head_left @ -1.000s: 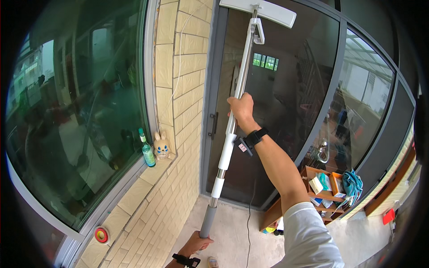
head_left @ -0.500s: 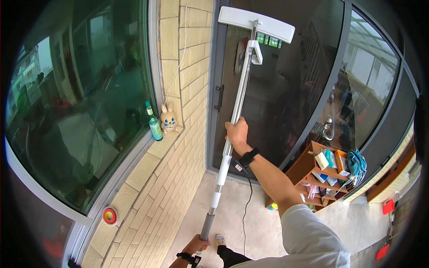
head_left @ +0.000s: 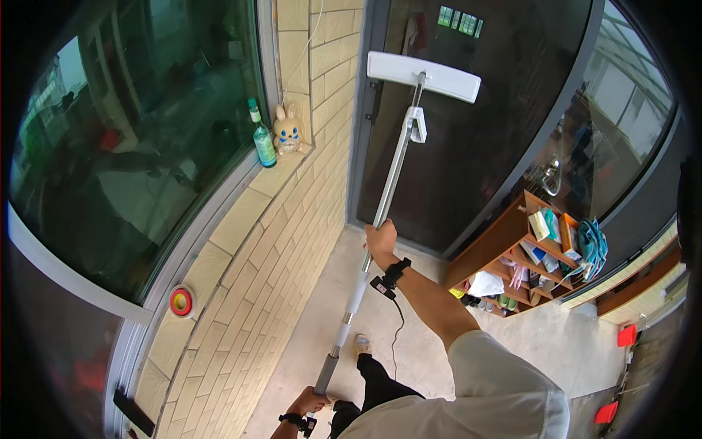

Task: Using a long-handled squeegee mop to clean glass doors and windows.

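Note:
A flat mop (head_left: 393, 172) with a long silver-and-white pole slants up and away in front of me. Its white rectangular head (head_left: 453, 83) is raised before the dark glass door (head_left: 468, 161); whether it touches the glass I cannot tell. My right hand (head_left: 381, 244) is wrapped around the middle of the pole. Lower down, my left hand (head_left: 308, 401) grips the pole's grey end (head_left: 327, 375). A black band with a small device and a cable sits on my right wrist; my left wrist has a similar band.
On the tiled window ledge at left stand a green-blue bottle (head_left: 264, 139) and a rabbit figure (head_left: 288, 132). Nearer are a red tape roll (head_left: 180, 301) and a black flat object (head_left: 134, 413). A loaded wooden shelf (head_left: 491, 238) stands right; red dustpan-like objects (head_left: 627, 336) lie farther right.
The mop head has come lower in the view, and both hands still hold the pole. My view has shifted, showing more of the floor and my legs.

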`<state>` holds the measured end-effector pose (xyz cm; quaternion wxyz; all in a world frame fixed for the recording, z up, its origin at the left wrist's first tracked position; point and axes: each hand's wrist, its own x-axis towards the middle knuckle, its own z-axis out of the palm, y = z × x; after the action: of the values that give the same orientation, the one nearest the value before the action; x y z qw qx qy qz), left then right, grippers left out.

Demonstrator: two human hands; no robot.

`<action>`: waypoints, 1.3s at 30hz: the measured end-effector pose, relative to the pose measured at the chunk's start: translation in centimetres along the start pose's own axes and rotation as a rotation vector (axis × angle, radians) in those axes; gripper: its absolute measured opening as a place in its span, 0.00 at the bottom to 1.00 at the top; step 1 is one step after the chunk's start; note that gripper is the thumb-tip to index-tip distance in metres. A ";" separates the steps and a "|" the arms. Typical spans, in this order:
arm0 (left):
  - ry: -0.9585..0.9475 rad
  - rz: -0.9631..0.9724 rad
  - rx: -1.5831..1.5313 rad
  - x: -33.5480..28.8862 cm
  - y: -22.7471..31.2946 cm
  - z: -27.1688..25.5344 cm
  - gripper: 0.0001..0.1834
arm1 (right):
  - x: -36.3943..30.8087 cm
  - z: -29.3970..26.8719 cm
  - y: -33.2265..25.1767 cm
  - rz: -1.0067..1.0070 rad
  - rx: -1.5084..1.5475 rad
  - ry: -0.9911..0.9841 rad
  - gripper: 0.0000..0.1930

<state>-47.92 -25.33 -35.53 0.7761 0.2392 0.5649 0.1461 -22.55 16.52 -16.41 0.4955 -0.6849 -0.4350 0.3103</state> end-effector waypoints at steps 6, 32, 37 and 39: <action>0.574 0.234 0.625 -3.2 -5.7 -1.5 0.14 | -3.5 0.2 6.0 0.258 0.628 -0.350 0.08; 1.210 0.407 1.394 -35.5 -35.8 -8.3 0.16 | -46.9 -9.5 23.9 1.305 0.900 -0.204 0.08; 1.187 0.236 1.395 -37.7 -37.4 -9.6 0.21 | -52.1 -15.4 26.8 0.921 1.460 -0.877 0.07; 1.082 -0.107 1.436 -38.1 -39.3 -10.4 0.18 | -53.7 -19.1 26.8 0.814 1.475 -0.959 0.08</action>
<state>-71.67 -75.30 -28.42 0.0735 0.5387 0.8185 -0.1857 -21.51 -43.26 -36.16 0.4252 -0.1008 -0.0165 0.8993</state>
